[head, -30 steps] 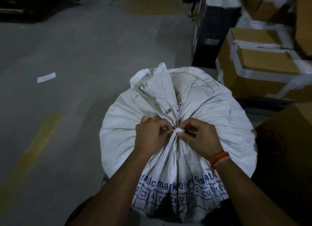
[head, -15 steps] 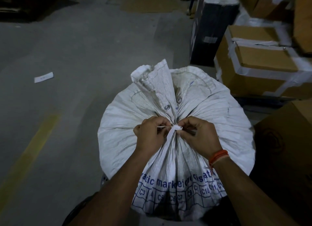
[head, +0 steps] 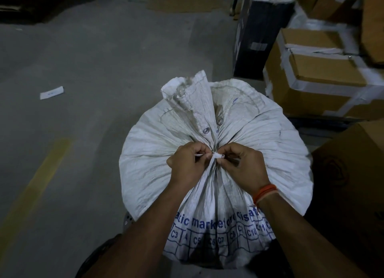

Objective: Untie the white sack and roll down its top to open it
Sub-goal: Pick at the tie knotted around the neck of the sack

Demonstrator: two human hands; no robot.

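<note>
A full white woven sack (head: 270,144) with blue print stands upright in front of me, its neck gathered and bound by a white tie (head: 217,155). The loose top of the sack (head: 191,99) fans out beyond the knot, showing two metal eyelets. My left hand (head: 188,166) pinches a thin white end of the tie on the left of the knot. My right hand (head: 244,167), with an orange band at the wrist, pinches the knot from the right.
Taped cardboard boxes (head: 320,78) and a tall black box (head: 259,34) stand close on the right. A large brown box (head: 353,173) is right beside the sack. Grey concrete floor with a yellow line (head: 35,184) and a paper slip (head: 51,92) lies to the left.
My left hand has drawn a thin end of the tie a little out to the left of the knot. The sack's neck stays gathered.
</note>
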